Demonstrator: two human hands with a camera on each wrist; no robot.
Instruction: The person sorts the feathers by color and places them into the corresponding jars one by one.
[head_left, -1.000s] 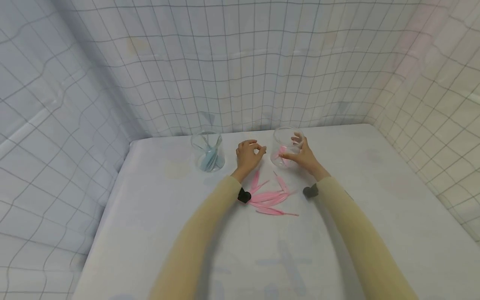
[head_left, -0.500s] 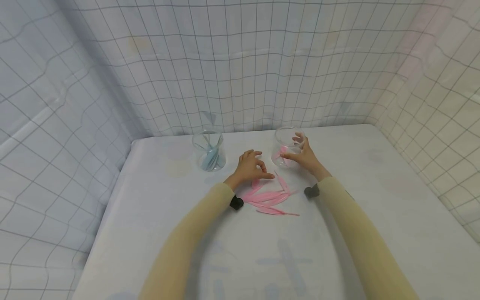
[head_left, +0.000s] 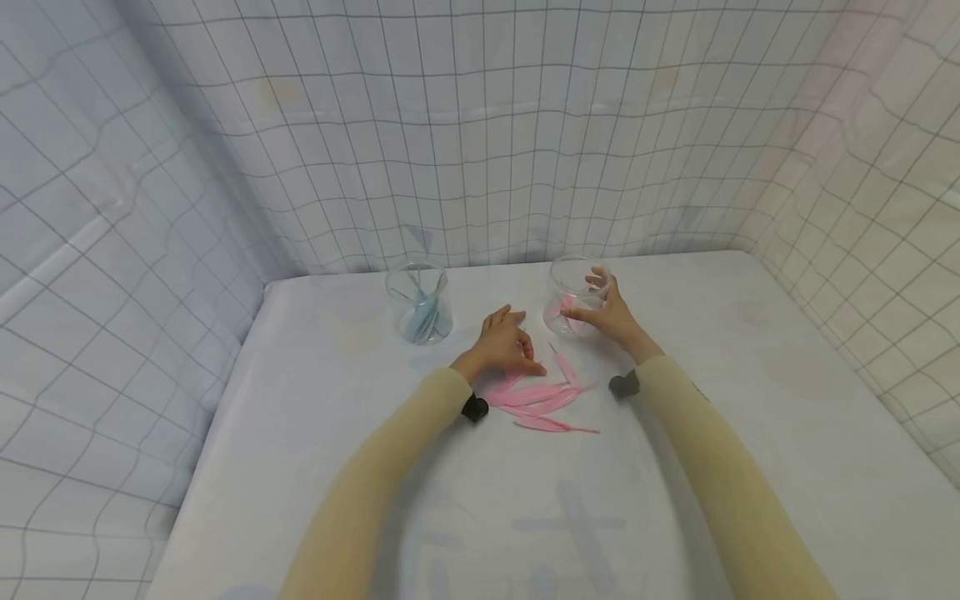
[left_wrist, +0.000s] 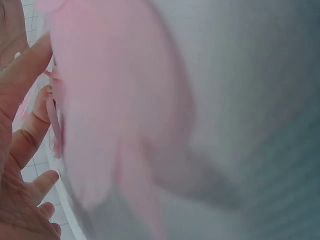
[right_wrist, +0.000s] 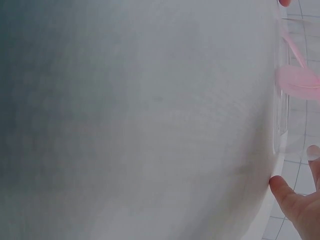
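Observation:
Several pink feathers (head_left: 534, 393) lie loosely fanned on the white table. Over the upper left of this pile is my left hand (head_left: 504, 343), its thumb and index finger down at the feathers with a gap between them. In the left wrist view, the thumb (left_wrist: 30, 67) and index finger lie beside a thin pink feather (left_wrist: 55, 125), while a large blurred feather (left_wrist: 120, 95) fills the foreground. My right hand (head_left: 611, 317) grips the side of a clear glass jar (head_left: 573, 271) that has pink feathers (right_wrist: 300, 82) inside.
A second clear glass jar (head_left: 397, 287), holding light blue feathers (head_left: 426, 317), stands to the left near the table's back edge. A grid-patterned white curtain (head_left: 495, 133) hangs behind and at both sides of the white table (head_left: 300, 433).
My left hand has come away from beside the right jar, moving toward me and down to the pink feathers. The right hand has stayed on its jar.

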